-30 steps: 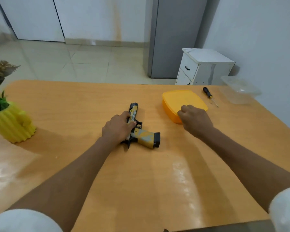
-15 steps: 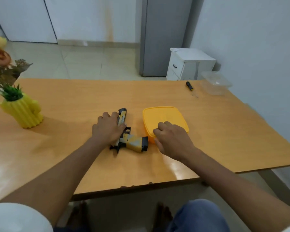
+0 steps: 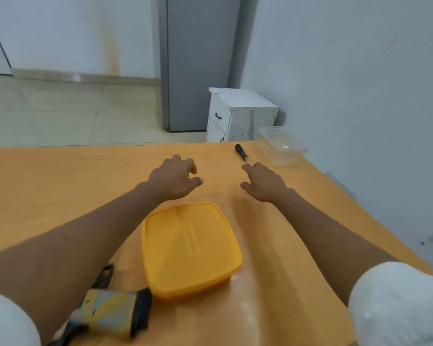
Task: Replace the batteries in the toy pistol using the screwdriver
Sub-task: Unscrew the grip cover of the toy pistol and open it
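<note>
Neither grip holds anything: the left hand (image 3: 173,179) hovers over the tabletop (image 3: 60,176) with fingers loosely curled, and the right hand (image 3: 263,182) is spread open, its fingertips just short of the black-handled screwdriver (image 3: 241,152). Nearest the far right corner stands a clear plastic container (image 3: 281,145), lidless, with one small white speck inside, contents otherwise indiscernible. Close to the body, a square yellow plastic box (image 3: 189,248) is closed by a smooth lid, and the yellow-grey toy pistol (image 3: 110,312) lies just beside it, partly under the left forearm.

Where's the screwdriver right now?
The screwdriver lies at the table's far right, just beyond the right hand and left of the clear container.
</note>
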